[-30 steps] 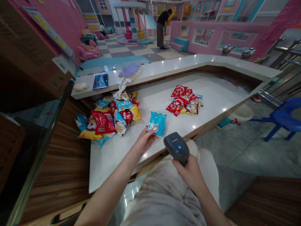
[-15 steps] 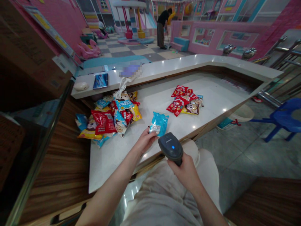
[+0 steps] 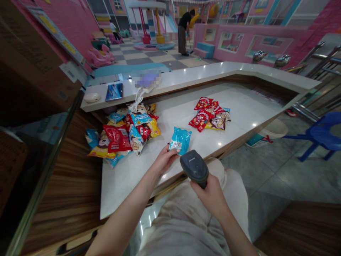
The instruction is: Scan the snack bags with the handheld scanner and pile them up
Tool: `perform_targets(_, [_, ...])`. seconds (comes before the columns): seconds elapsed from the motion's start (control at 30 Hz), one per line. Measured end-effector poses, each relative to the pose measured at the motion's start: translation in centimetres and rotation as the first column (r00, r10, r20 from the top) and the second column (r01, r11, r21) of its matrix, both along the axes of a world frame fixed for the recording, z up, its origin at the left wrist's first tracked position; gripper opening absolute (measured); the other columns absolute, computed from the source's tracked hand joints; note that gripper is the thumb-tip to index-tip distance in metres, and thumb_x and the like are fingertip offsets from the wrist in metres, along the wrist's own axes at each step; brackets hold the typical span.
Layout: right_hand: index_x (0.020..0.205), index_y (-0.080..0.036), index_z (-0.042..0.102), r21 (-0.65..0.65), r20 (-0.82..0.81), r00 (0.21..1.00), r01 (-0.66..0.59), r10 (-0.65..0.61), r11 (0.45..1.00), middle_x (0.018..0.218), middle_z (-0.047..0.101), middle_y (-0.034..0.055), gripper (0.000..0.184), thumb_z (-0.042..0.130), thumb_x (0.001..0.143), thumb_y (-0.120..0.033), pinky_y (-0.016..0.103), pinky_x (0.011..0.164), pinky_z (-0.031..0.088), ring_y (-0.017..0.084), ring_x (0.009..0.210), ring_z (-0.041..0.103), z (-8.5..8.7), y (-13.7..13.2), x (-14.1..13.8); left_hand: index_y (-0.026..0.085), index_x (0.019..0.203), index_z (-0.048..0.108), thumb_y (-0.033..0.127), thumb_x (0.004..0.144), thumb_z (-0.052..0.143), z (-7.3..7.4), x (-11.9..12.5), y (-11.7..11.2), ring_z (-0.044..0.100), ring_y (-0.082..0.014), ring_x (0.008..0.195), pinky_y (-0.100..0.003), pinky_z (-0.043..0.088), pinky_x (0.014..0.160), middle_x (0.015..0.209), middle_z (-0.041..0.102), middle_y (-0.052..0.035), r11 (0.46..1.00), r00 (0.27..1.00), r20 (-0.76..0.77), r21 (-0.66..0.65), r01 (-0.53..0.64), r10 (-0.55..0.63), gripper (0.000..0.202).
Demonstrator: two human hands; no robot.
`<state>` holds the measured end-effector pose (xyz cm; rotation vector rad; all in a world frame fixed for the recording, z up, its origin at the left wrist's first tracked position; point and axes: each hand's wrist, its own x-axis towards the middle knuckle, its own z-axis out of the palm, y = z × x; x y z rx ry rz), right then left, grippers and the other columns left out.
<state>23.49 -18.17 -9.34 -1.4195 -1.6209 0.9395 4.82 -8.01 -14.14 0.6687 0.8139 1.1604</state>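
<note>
Hands are both busy: the left hand [image 3: 165, 160] pinches a blue snack packet [image 3: 181, 140] on the white worktop [image 3: 125, 195], and the right hand [image 3: 210, 196] closes around a black barcode scanner [image 3: 194, 168].

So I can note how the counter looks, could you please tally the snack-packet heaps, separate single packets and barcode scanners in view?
Snack-packet heaps (left heap, right heap): 2
Single blue snack packet: 1
Handheld barcode scanner: 1
Total: 4
</note>
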Motion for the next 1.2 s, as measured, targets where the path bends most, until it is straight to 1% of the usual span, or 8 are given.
perform_targets(0.37, [0.083, -0.016, 0.069, -0.01, -0.001, 0.999, 0.044, -0.044, 0.999, 0.074, 0.072, 0.0042, 0.014, 0.062, 0.079, -0.026, 0.028, 0.065, 0.049, 0.023, 0.07, 0.065, -0.5, -0.9, 2.0, 0.012, 0.104, 0.068, 0.034, 0.082, 0.065, 1.0, 0.8, 1.6, 0.069, -0.022, 0.091, -0.04, 0.055, 0.089, 0.103, 0.073, -0.0103, 0.989, 0.991, 0.065, -0.106, -0.106, 0.114, 0.031])
perform_targets(0.47, [0.078, -0.017, 0.067, -0.037, 0.009, 0.996, 0.084, -0.084, 0.996, 0.07, 0.071, 0.0046, 0.013, 0.062, 0.08, -0.028, 0.028, 0.061, 0.049, 0.023, 0.068, 0.065, -0.7, -1.2, 2.9, 0.016, 0.109, 0.068, 0.038, 0.086, 0.061, 1.8, 1.9, 4.0, 0.066, -0.0247, 0.108, -0.042, 0.051, 0.099, 0.114, 0.072, -0.0099, 0.985, 0.974, -0.168, 0.109, -0.136, 0.153, 0.032])
perform_targets(0.57, [0.075, -0.017, 0.066, -0.041, 0.012, 0.994, 0.113, -0.112, 0.993, 0.067, 0.07, 0.0048, 0.015, 0.061, 0.079, -0.029, 0.028, 0.059, 0.049, 0.023, 0.066, 0.065, -0.6, -1.3, 3.2, 0.019, 0.129, 0.06, 0.035, 0.091, 0.056, 2.1, 4.0, 7.0, 0.049, -0.0251, 0.134, -0.042, 0.034, 0.117, 0.138, 0.06, -0.0112, 0.846, 0.798, -0.51, 0.533, 0.001, 0.32, 0.042])
perform_targets(0.67, [0.073, -0.016, 0.067, -0.026, 0.024, 0.992, 0.122, -0.121, 0.992, 0.064, 0.07, 0.0045, 0.017, 0.06, 0.079, -0.031, 0.028, 0.058, 0.049, 0.023, 0.063, 0.064, -0.5, -1.4, 3.4, 0.013, 0.146, 0.044, 0.027, 0.092, 0.05, 1.2, 6.8, 9.8, 0.037, -0.0278, 0.143, -0.045, 0.025, 0.12, 0.152, 0.044, -0.0181, 0.733, 0.52, -0.697, 0.655, 0.184, 0.494, 0.056])
perform_targets(0.8, [0.072, -0.016, 0.068, 0.008, 0.042, 0.99, 0.137, -0.137, 0.991, 0.064, 0.07, 0.0044, 0.02, 0.06, 0.079, -0.033, 0.028, 0.057, 0.049, 0.023, 0.062, 0.065, -0.5, -1.4, 3.6, 0.007, 0.153, 0.032, 0.03, 0.094, 0.048, -0.7, 10.5, 12.7, 0.028, -0.034, 0.148, -0.051, 0.021, 0.121, 0.158, 0.032, -0.0251, 0.784, 0.226, -0.835, 0.55, 0.288, 0.503, 0.065])
perform_targets(0.9, [0.07, -0.016, 0.067, 0.019, 0.056, 0.988, 0.145, -0.146, 0.989, 0.063, 0.069, 0.0038, 0.02, 0.06, 0.078, -0.033, 0.027, 0.056, 0.049, 0.022, 0.061, 0.064, -0.5, -1.2, 3.7, 0.01, 0.156, 0.026, 0.034, 0.093, 0.051, -1.1, 12.2, 14.6, 0.019, -0.0389, 0.151, -0.058, 0.015, 0.121, 0.163, 0.022, -0.023, 0.821, 0.117, -0.875, 0.482, 0.306, 0.47, 0.072])
perform_targets(1.07, [0.07, -0.016, 0.066, -0.017, 0.048, 0.991, 0.126, -0.126, 0.992, 0.062, 0.069, 0.0037, 0.02, 0.06, 0.078, -0.033, 0.026, 0.054, 0.048, 0.02, 0.057, 0.061, -0.4, -1.0, 3.6, 0.012, 0.157, 0.021, 0.043, 0.093, 0.051, 0.9, 11.3, 14.1, 0.014, -0.0388, 0.152, -0.059, 0.014, 0.121, 0.164, 0.017, -0.0221, 0.807, 0.158, -0.874, 0.485, 0.336, 0.46, 0.077])
perform_targets(1.2, [0.069, -0.016, 0.067, -0.002, 0.042, 0.993, 0.109, -0.108, 0.994, 0.062, 0.069, 0.0034, 0.02, 0.06, 0.078, -0.033, 0.026, 0.055, 0.049, 0.021, 0.059, 0.062, -0.4, -1.0, 3.4, 0.015, 0.156, 0.024, 0.034, 0.093, 0.052, 2.7, 6.9, 7.6, 0.022, -0.031, 0.152, -0.052, 0.017, 0.123, 0.164, 0.022, -0.0194, 0.707, 0.209, -0.799, 0.598, 0.377, 0.564, 0.071])
